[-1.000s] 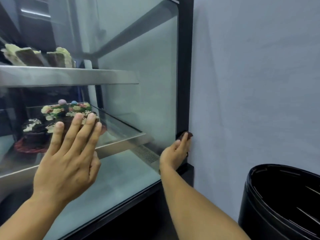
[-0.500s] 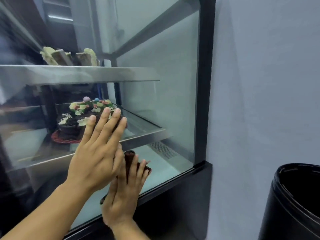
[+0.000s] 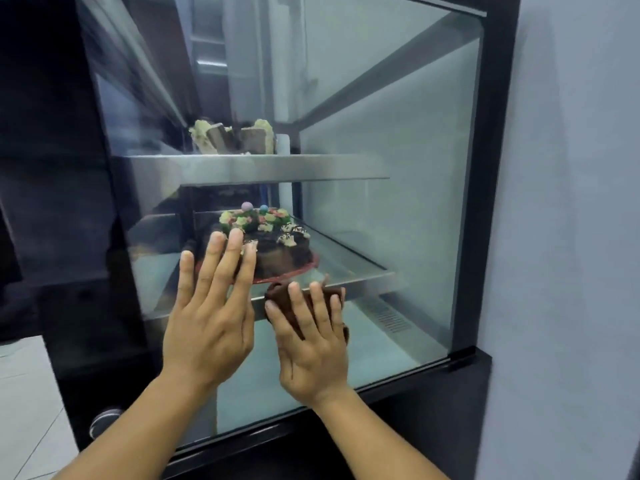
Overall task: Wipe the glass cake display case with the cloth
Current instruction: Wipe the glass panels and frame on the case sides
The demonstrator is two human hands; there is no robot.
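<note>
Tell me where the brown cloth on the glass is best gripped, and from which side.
Probably the bunched upper edge of the cloth, coming from above: it bulges past the fingertips of the right hand, while the rest lies pressed flat between that hand and the glass.

The left hand [image 3: 211, 306] is held flat and upright, fingers straight, close together and pointed up. The right hand [image 3: 311, 344] is set just beside it, slightly lower, fingers straight and spread.
</note>
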